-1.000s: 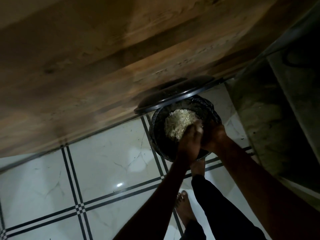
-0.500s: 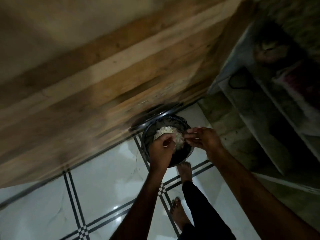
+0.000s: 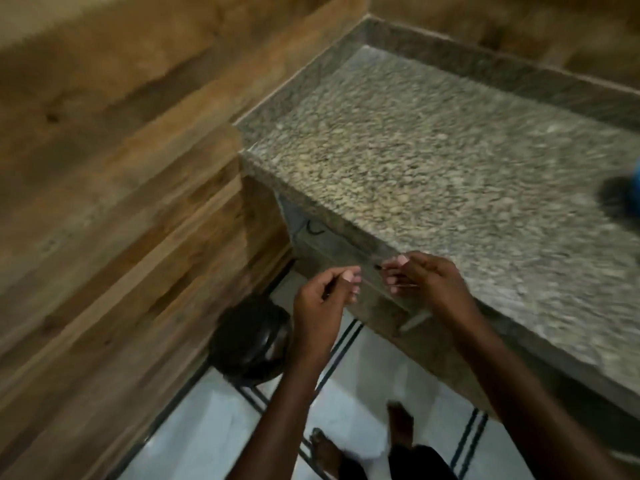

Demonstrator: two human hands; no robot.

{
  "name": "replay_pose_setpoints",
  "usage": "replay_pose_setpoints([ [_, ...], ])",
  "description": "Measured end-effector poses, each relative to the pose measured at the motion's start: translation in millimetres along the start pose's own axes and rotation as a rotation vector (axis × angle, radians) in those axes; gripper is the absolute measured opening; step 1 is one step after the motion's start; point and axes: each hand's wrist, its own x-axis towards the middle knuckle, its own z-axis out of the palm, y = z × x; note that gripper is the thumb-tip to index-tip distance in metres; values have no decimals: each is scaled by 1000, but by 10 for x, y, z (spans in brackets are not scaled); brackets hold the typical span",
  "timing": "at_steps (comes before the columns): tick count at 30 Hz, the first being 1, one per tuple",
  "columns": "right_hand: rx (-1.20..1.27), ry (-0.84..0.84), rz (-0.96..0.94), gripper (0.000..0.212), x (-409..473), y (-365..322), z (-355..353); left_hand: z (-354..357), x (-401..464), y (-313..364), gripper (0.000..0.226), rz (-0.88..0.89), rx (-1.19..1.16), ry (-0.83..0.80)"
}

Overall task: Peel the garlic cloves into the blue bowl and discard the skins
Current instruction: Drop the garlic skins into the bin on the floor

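1. Wood-grain panelling (image 3: 114, 188) is seen along the left side, down to the white tiled floor (image 3: 374, 389).
2. A dark round bin (image 3: 249, 341) is seen on the floor beside the panelling, below the left hand (image 3: 322, 299).
3. The left hand is held above the floor with fingers loosely curled; nothing is seen in it.
4. The right hand (image 3: 426, 282) is held just beside it, at the worktop (image 3: 415, 150) edge, fingers bent and relaxed, holding nothing visible.
5. A blurred blue object (image 3: 636, 183), possibly the bowl, is cut off at the worktop's right edge.
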Motion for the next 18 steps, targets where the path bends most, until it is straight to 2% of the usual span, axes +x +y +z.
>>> replay_pose_setpoints([
  [8, 118, 288, -97, 26, -805, -338, -2161, 2144, -502, 595, 21, 3, -48, -362],
  [15, 101, 458, -84, 22, -1100, -81, -3885, 3940, -875, 480, 20, -26, 16, -476],
  [18, 11, 528, -58, 21, -1064, 133, -4474, 4488, -891, 266, 17, -49, 95, -514],
])
